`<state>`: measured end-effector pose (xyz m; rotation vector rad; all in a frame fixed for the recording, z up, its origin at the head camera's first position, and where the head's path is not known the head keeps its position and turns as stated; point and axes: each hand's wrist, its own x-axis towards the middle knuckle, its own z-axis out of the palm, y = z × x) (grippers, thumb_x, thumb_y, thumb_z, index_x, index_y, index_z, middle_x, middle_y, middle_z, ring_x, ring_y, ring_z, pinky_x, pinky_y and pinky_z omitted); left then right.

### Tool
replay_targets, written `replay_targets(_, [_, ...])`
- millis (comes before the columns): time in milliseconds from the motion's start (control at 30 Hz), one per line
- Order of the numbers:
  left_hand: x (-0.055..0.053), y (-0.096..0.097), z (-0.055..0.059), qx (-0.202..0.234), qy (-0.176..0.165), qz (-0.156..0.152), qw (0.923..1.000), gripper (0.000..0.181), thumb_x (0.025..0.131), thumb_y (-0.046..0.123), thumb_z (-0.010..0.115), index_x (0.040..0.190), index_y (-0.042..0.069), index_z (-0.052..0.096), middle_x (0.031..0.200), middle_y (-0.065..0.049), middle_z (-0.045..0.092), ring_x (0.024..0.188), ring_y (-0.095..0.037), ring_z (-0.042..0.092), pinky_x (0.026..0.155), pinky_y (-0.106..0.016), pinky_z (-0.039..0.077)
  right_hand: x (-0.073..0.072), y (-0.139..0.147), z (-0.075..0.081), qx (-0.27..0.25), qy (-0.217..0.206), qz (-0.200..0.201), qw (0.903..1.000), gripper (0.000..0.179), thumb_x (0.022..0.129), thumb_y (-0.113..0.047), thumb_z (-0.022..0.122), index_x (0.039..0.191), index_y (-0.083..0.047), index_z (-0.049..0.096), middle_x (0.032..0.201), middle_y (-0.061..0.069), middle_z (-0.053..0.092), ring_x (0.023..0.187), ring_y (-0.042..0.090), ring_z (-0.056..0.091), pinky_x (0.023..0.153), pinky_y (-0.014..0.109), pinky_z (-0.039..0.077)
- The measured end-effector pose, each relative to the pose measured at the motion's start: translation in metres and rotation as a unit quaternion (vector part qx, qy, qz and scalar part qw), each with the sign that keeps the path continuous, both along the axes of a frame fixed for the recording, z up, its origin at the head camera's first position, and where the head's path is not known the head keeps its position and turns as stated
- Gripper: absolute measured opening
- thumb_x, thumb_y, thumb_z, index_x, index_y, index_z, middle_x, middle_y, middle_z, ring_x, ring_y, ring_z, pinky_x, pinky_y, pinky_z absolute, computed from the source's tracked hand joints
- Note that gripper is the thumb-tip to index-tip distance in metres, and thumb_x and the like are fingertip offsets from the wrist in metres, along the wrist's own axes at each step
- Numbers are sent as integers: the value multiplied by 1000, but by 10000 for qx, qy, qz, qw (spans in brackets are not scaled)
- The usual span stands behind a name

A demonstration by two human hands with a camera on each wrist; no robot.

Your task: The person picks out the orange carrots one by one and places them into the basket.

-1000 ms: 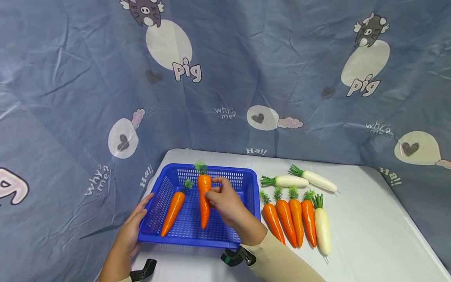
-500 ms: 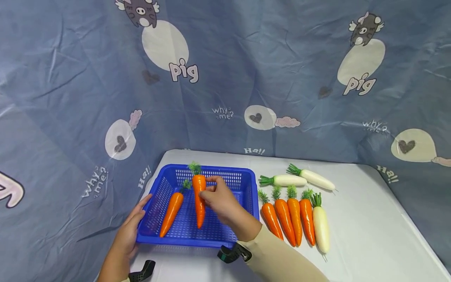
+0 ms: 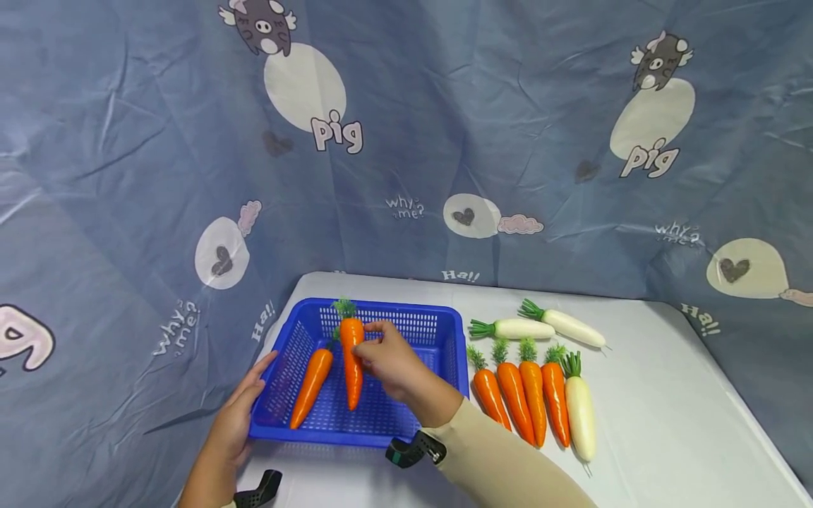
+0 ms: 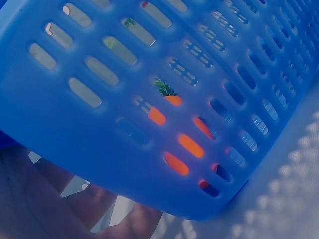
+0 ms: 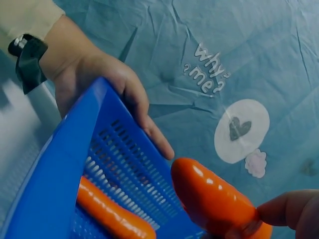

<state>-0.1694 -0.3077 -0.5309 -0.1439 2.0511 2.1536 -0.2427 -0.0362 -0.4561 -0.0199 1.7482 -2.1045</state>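
My right hand [image 3: 390, 360] pinches an orange carrot [image 3: 352, 353] with a leafy green top. It hangs upright over a blue plastic basket [image 3: 330, 437], tip downward. In the right wrist view, the held carrot [image 5: 214, 194] is close up, with a fingertip pressed on its side. Another carrot [image 3: 312, 388] lies slanted inside the basket, just left of the held one. My left hand [image 3: 233, 416] rests against the basket's left rim with its fingers extended. Through the slots in the left wrist view, bits of orange carrot [image 4: 191, 145] show; the left fingers [image 4: 132, 221] lie below the rim.
Right of the basket, several carrots [image 3: 532, 395] lie in a row on the white table [image 3: 660, 395]. A white radish [image 3: 581, 420] ends that row. Two more radishes, one [image 3: 524, 329] nearer the basket and one [image 3: 574, 328] farther right, lie behind. A blue patterned cloth [image 3: 406, 141] surrounds the table.
My right hand has carried the held carrot a little to the left, closer to the carrot in the basket. My left hand has kept its place at the rim.
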Motion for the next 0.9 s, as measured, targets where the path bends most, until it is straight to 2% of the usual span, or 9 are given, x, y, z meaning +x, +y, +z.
replay_targets(167, [-1,0,-1,11,75,-17,10000,53,115,29,21,168,30,20,172,-9,6,124,-8,49,91,-27,53,-2,-2,-4,-320,-347,48,9989,51,89,7,62,136,2,41,129,27,50,98,28,67,94,47,58])
replay_targets(267, [-1,0,-2,134,190,-100,9997,53,116,30,23,168,27,19,166,-5,19,120,-8,53,89,-28,54,-3,-3,-6,-352,-373,47,9987,55,89,8,62,138,3,39,130,28,48,97,28,65,93,46,58])
replay_targets(367, [0,0,-3,332,336,-190,9987,53,116,31,26,168,24,20,152,7,38,113,-13,61,84,-31,58,-2,-4,-8,-357,-412,38,9985,58,88,9,61,140,3,37,130,28,48,97,28,64,92,47,58])
replay_targets(433, [0,-1,-4,442,418,-245,9978,53,116,31,27,168,23,21,144,13,45,110,-15,63,82,-33,59,-2,-5,-9,-392,-459,26,9982,58,88,10,60,141,3,37,131,28,48,98,29,64,92,47,58])
replay_targets(500, [1,-2,-4,472,455,-277,9975,53,116,31,28,168,23,20,143,15,46,110,-15,63,83,-33,59,-2,-6,-10,-425,-519,17,9977,58,88,11,60,141,2,37,130,28,49,98,30,64,90,47,58])
replay_targets(700, [3,-3,-1,305,338,-211,9987,54,116,32,26,168,24,19,151,9,29,115,-11,58,87,-31,57,-2,-7,-13,-508,-712,-48,9962,57,88,12,58,140,1,38,128,26,52,100,30,63,86,44,58])
replay_targets(900, [3,-2,-3,370,298,-189,9987,54,116,34,27,168,25,19,149,4,35,111,-16,64,83,-34,60,-2,-6,-15,-377,-754,-61,9964,60,89,11,59,143,1,35,130,27,50,101,31,63,88,46,58])
